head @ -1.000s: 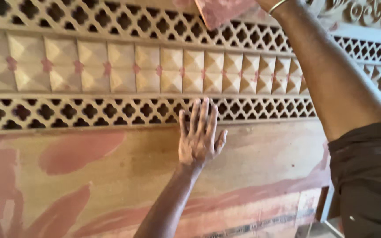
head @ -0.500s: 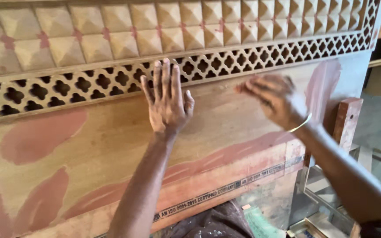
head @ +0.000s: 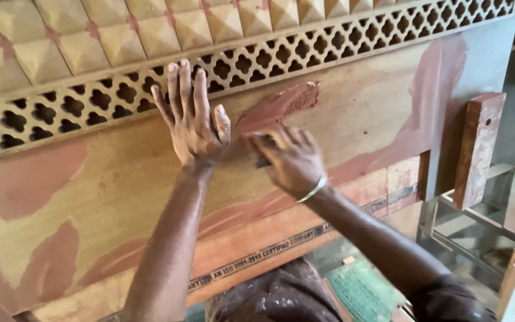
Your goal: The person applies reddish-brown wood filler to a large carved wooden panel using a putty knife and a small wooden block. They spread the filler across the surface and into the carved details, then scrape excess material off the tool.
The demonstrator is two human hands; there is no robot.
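**Reddish filler going onto a carved wooden panel**

Wood putty of a red-brown colour being spread, by the look of it, across the flat board (head: 120,197) below the pierced lattice strip (head: 257,59). Pressing flat against the board with the left hand (head: 193,122), fingers released and splayed, tips reaching up to the lattice at about 12 o'clock. Working just beside it at 3 o'clock with the right hand (head: 290,158), fingers clenched around a small dark tool, mostly hidden, so kind of tool not possible to tell. Trailing up from that hand toward 1 o'clock, a fresh rough smear of filler (head: 281,104), looking thicker than the flat patches at 9 o'clock (head: 28,185). Judging the step as mid-spread: smear not yet levelled. Probably calling next for a firm, flat drag of the tool along the smear, bracing hand holding the panel steady. Standing at far 3 o'clock, a loose wooden block (head: 478,149).
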